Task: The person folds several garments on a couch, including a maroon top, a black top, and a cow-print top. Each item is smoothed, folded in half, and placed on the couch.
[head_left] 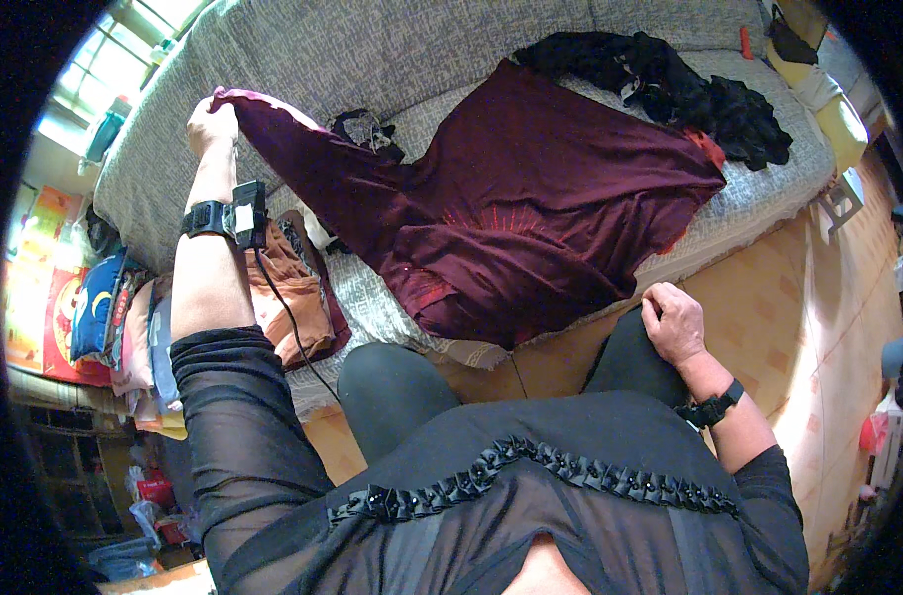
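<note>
A dark maroon garment (541, 171) with red stitched or printed lines lies spread over the seat of a grey patterned sofa, its near part loosely folded. My left hand (212, 128) is closed on one end of it, which has a pink edge, and holds it out at the upper left, so that the cloth stretches across. My right hand (674, 320) rests near my right knee with its fingers curled, just off the near right edge of the garment. Whether anything is in its curled fingers cannot be told. A red edge of cloth shows at the garment's right side.
Black clothing (749, 123) lies crumpled along the sofa's (332, 44) seat behind the garment. A small dark bundle (366, 132) sits near the backrest. Orange-brown clothes (288, 297) lie at the left, with stacked cushions (98, 305) beyond. A yellow armrest-like object (842, 126) stands right.
</note>
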Demonstrator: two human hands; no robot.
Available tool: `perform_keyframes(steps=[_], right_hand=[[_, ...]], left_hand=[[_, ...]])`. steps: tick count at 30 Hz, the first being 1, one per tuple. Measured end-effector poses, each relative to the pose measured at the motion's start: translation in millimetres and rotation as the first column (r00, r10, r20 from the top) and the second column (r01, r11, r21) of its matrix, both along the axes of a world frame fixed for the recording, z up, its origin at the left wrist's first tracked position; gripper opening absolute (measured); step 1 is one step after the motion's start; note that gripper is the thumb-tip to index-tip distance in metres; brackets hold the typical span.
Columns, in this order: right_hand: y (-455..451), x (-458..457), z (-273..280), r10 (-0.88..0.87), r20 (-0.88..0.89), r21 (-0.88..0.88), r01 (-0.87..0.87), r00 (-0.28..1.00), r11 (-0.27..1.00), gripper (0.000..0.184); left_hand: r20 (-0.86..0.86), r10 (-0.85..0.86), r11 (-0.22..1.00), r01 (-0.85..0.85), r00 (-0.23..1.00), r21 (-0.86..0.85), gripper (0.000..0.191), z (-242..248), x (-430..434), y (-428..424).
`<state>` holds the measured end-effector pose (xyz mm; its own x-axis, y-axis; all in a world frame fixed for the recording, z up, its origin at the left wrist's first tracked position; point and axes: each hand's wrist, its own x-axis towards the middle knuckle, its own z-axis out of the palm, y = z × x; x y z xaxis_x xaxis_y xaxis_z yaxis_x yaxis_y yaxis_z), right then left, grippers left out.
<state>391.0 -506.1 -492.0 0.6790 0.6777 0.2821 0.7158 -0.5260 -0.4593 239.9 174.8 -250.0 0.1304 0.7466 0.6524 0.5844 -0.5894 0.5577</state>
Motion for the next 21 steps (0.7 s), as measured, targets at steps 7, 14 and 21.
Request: perform_keyframes(steps=[7, 14, 21], right_hand=[[-2, 2, -2, 0.005, 0.03, 0.024, -0.006, 1.0, 1.0, 0.008], [2, 1, 0, 0.007, 0.005, 0.027, -0.008, 1.0, 1.0, 0.007], [0, 0, 3, -0.006, 0.009, 0.008, 0.006, 1.0, 1.0, 0.007]], left_hand=[[-0.583, 0.208, 0.977, -0.201, 0.785, 0.078, 0.046, 44, -19, -31], [-0.457, -0.46, 0.882, 0.451, 0.761, -0.135, 0.033, 21, 19, -96], [-0.375, -0.883, 0.463, 0.66, 0.284, -0.592, 0.05, -116, 59, -258]])
